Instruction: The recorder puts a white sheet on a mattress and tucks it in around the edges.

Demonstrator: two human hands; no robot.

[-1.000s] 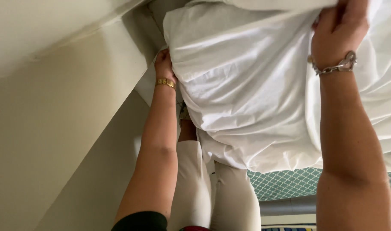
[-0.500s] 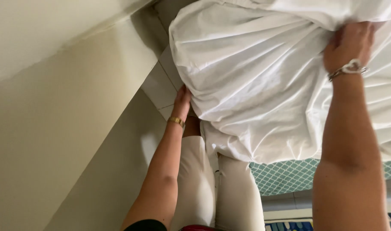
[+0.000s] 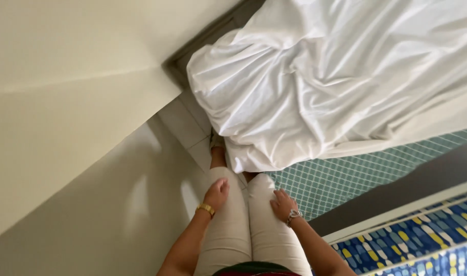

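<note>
Resting on pale trousers (image 3: 243,225), left hand (image 3: 217,193) curled, right hand (image 3: 283,203) spread, beside white-sheeted bed (image 3: 335,76).

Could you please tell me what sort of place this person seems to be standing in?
Most likely a bedroom, in a narrow gap beside a bed. A rumpled white sheet drapes over a teal patterned mattress, a cream wall stands close by, and pale floor tiles show between them.

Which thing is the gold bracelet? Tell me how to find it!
Start at the big white sheet on the bed, then go down to the legs in cream trousers. The left hand rests there, and the gold bracelet circles that wrist. The right hand wears a silver one instead.
</note>
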